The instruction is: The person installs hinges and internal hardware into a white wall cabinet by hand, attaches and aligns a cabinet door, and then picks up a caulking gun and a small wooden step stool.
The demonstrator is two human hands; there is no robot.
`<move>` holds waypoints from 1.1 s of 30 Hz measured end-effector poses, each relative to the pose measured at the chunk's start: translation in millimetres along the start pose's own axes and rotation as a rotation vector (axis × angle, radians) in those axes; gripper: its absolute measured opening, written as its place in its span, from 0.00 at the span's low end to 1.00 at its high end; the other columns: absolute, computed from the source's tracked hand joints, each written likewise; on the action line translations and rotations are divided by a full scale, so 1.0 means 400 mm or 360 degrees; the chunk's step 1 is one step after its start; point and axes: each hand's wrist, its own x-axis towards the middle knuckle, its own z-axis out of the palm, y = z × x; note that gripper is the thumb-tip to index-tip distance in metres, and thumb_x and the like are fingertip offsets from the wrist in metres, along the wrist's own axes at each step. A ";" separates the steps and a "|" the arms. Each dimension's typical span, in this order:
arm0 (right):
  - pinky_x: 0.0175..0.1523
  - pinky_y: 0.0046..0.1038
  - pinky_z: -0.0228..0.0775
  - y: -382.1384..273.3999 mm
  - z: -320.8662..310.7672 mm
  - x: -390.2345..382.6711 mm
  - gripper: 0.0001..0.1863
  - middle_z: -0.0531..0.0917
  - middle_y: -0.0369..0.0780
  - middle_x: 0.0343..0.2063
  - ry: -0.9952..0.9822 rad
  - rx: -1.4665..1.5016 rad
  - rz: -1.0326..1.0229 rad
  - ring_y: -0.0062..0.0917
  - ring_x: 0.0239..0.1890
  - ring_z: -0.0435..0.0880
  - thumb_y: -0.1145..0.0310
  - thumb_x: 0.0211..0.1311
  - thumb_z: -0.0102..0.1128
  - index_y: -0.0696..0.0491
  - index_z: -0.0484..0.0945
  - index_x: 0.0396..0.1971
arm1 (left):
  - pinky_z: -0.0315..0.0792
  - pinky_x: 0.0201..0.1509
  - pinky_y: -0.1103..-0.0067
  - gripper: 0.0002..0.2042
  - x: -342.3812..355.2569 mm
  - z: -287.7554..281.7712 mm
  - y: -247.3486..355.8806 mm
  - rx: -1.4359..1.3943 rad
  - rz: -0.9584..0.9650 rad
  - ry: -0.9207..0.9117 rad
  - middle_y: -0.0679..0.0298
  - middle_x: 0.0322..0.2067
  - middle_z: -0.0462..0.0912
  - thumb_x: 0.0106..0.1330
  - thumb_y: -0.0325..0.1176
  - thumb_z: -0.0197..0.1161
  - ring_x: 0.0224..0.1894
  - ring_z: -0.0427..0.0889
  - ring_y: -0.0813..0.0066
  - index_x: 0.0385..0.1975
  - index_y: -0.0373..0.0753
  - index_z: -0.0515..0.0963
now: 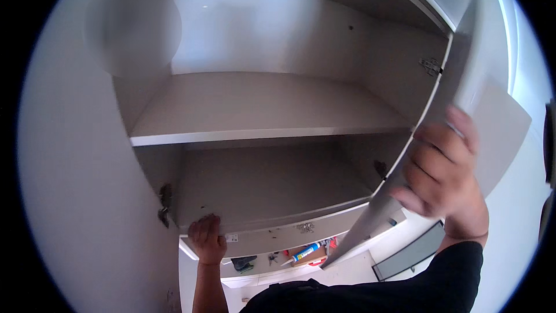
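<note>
- From my remote seat, the cabinet (260,110) reads as smooth white laminated board with a matt finish on shelf and walls.
- The back panel (255,29) shows a faint sheen where light catches it.
- The door (463,81) under my right hand (443,171) looks like the same smooth white board.
- The hinges (430,66) are bright, shiny metal.
- The bottom edge gripped by my left hand (207,237) is plain, matt board.
- My sleeve (457,272) is dark, matt cloth.
- The sealant tube (307,251) below looks like glossy plastic.
</note>
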 end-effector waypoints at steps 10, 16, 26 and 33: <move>0.81 0.59 0.35 0.060 -0.246 -0.689 0.21 0.74 0.40 0.68 0.0505 -0.0158 0.0714 0.45 0.80 0.51 0.48 0.76 0.50 0.43 0.77 0.24 | 0.58 0.73 0.51 0.22 -0.058 0.055 -0.036 -0.0025 0.0118 -0.0116 0.60 0.57 0.79 0.58 0.27 0.57 0.64 0.74 0.57 0.55 0.41 0.80; 0.82 0.51 0.42 0.055 -0.230 -0.854 0.14 0.53 0.45 0.79 0.0837 0.0471 0.1116 0.42 0.81 0.49 0.67 0.72 0.58 0.42 0.84 0.54 | 0.58 0.74 0.51 0.21 -0.092 0.097 -0.062 0.0005 0.0134 -0.0137 0.62 0.59 0.79 0.63 0.26 0.57 0.65 0.73 0.58 0.58 0.43 0.79; 0.64 0.41 0.75 -0.233 -0.187 -0.914 0.34 0.74 0.47 0.59 0.0680 0.0010 0.1962 0.34 0.62 0.75 0.60 0.69 0.62 0.51 0.61 0.71 | 0.61 0.74 0.57 0.24 -0.037 0.028 -0.023 0.0019 0.0051 -0.0187 0.66 0.58 0.81 0.56 0.23 0.61 0.64 0.76 0.63 0.56 0.46 0.82; 0.71 0.53 0.58 -0.303 -0.071 -0.557 0.52 0.58 0.47 0.71 0.0623 0.0377 0.1654 0.43 0.71 0.61 0.47 0.60 0.71 0.37 0.48 0.78 | 0.64 0.73 0.55 0.22 -0.040 0.064 -0.051 -0.0155 0.0137 -0.0187 0.59 0.58 0.82 0.61 0.21 0.58 0.64 0.77 0.57 0.55 0.42 0.81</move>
